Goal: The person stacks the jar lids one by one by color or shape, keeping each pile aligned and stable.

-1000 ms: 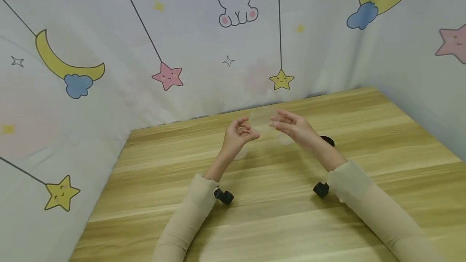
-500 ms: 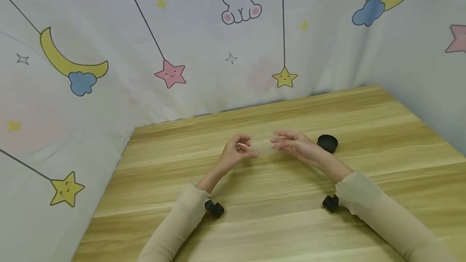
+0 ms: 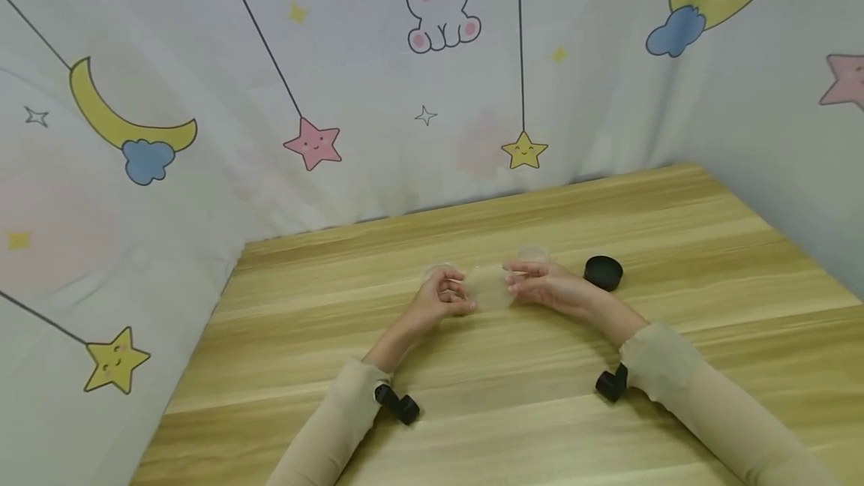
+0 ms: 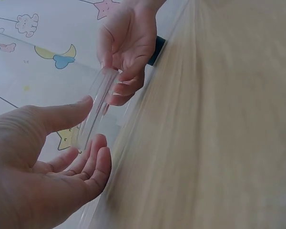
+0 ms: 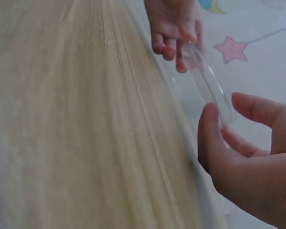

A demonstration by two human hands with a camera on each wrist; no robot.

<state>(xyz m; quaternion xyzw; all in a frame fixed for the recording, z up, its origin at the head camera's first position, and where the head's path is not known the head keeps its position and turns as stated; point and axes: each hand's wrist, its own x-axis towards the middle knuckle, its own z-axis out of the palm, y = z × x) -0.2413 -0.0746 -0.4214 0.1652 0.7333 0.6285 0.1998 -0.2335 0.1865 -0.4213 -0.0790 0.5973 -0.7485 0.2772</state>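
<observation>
A thin, clear, round dish point(image 3: 489, 287) is held up between my two hands, seen nearly edge-on in both wrist views. My left hand point(image 3: 443, 295) pinches its left edge, thumb point(image 4: 78, 112) on one face and fingers on the other side. On the opposite edge, my right hand point(image 3: 543, 285) grips it between thumb and fingertips. Behind the left hand lies a clear round piece point(image 3: 439, 268), partly hidden. Another clear round piece point(image 3: 533, 253) shows just beyond the right hand.
A black round container point(image 3: 604, 273) stands on the wooden table point(image 3: 499, 411) to the right of my right hand. Black wrist cameras stick out from both sleeves. A patterned curtain point(image 3: 378, 81) borders the table's back and left sides.
Both hands have come nearer to me and lower with the clear dish between them. The clear pieces now show beyond the hands, and the black container is more fully uncovered.
</observation>
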